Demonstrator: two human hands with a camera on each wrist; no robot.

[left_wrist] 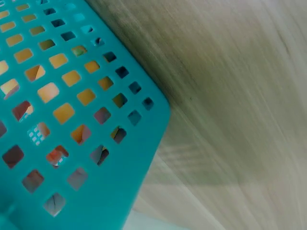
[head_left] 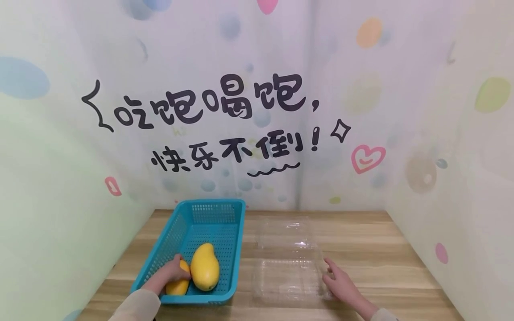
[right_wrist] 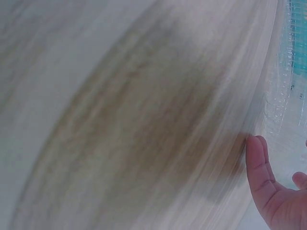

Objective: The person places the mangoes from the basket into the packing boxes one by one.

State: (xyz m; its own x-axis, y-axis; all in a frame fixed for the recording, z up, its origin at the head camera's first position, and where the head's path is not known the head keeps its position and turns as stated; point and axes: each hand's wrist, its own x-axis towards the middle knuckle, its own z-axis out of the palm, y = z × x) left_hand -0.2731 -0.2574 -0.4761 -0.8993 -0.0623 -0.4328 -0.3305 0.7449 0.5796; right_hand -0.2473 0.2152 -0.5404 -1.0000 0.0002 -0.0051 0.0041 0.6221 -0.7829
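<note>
In the head view the left hand [head_left: 170, 273] reaches over the near left corner of a blue basket [head_left: 234, 285] and grips a mango [head_left: 177, 286], partly covering it. Beside that hand lies a larger yellow mango [head_left: 205, 267]. The left wrist view shows the perforated basket wall [left_wrist: 139, 158], with yellow and skin visible through its holes. At the right side of a clear plastic container [head_left: 286, 280], the right hand [head_left: 341, 285] has its fingers extended, holding nothing; whether it touches the edge is unclear. That hand [right_wrist: 276, 191] also shows at lower right in the right wrist view.
The clear container's other half [head_left: 285, 232] lies flat behind the nearer one, to the right of the basket. Both stand on a wooden table [head_left: 385, 249], enclosed at the back and sides by patterned walls with black lettering.
</note>
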